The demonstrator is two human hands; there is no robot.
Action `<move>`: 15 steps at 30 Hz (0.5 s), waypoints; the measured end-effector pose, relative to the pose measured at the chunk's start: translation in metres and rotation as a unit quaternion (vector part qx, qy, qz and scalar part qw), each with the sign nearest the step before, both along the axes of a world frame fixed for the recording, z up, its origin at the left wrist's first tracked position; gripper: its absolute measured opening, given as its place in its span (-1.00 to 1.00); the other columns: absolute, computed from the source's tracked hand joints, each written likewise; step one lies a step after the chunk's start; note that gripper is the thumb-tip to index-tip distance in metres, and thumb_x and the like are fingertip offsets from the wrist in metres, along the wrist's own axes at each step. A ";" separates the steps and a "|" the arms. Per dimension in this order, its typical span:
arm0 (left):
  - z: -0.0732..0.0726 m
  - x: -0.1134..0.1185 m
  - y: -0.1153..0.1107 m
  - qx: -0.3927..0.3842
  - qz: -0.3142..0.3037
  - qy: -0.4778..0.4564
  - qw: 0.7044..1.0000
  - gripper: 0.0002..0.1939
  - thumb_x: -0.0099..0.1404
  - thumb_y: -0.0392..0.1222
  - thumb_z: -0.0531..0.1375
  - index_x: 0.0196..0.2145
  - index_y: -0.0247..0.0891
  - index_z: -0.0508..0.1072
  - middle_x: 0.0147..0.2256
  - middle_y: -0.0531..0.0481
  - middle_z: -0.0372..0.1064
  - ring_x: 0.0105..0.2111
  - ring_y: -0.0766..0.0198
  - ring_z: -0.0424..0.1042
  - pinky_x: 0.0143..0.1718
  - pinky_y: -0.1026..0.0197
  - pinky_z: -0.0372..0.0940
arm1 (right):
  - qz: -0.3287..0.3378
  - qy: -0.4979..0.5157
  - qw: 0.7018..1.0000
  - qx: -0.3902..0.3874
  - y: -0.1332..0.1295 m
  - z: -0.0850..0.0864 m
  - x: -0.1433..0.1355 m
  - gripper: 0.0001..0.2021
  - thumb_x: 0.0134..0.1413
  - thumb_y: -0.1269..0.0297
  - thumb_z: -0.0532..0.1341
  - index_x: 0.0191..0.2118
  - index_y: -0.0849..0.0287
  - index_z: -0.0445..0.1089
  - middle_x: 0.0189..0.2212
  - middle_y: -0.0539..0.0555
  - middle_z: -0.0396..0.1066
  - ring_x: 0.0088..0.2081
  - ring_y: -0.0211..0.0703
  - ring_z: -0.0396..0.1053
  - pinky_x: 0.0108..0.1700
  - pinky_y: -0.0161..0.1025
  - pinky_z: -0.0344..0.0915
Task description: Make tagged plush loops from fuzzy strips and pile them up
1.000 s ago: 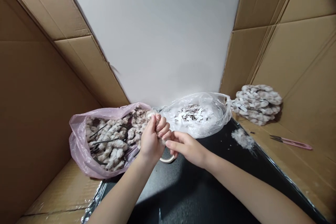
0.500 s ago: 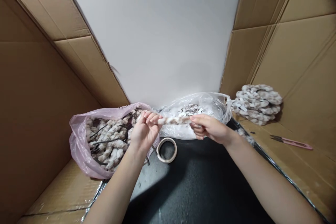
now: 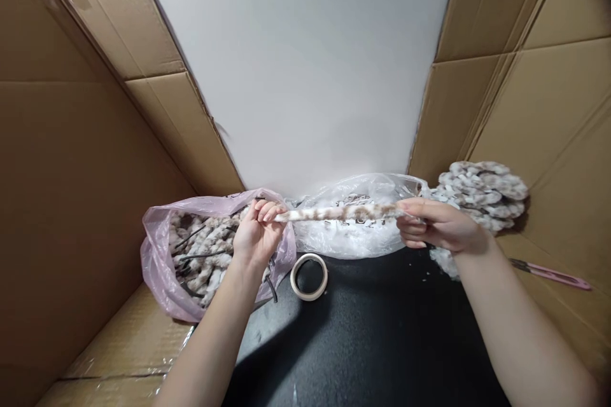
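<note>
A thin fluffy strip (image 3: 341,212), white with brown patches, is stretched level between my two hands. My left hand (image 3: 258,229) pinches its left end in front of a pink plastic bag (image 3: 155,267). The right end sits between the thumb and fingers of my right hand (image 3: 434,224), which are closed on it. Behind the strip lies a clear plastic bag (image 3: 329,243) with small pale pieces in it. Inside the pink bag are fluffy brown-and-white strips (image 3: 205,254) and several dark cords.
A roll of tape (image 3: 309,277) lies on the black work surface (image 3: 372,337). At the right, a bundle of fluffy strips (image 3: 487,194) rests on cardboard, near pink-handled snips (image 3: 556,275). Cardboard walls (image 3: 71,152) stand on both sides.
My right hand has moved right, away from my left hand, and a longer stretch of the fluffy strip now shows between them. The whole view has shifted slightly.
</note>
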State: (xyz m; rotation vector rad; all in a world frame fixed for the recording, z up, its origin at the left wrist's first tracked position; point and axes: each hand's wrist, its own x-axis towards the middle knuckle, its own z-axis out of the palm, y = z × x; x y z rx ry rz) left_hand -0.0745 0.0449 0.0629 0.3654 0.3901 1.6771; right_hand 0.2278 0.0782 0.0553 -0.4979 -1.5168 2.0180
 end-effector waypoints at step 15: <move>-0.014 -0.002 0.013 -0.041 -0.005 0.039 0.998 -0.55 0.50 -0.24 -0.23 -0.54 -0.27 0.13 -0.71 0.21 -0.05 -0.73 0.49 0.05 -0.50 0.38 0.24 | -0.138 -0.041 0.989 -0.016 0.021 -0.005 0.050 -0.53 0.17 0.09 0.13 -0.64 0.11 -0.07 -0.68 -0.15 -0.29 -0.64 -0.38 -0.29 -0.57 -0.28 -0.10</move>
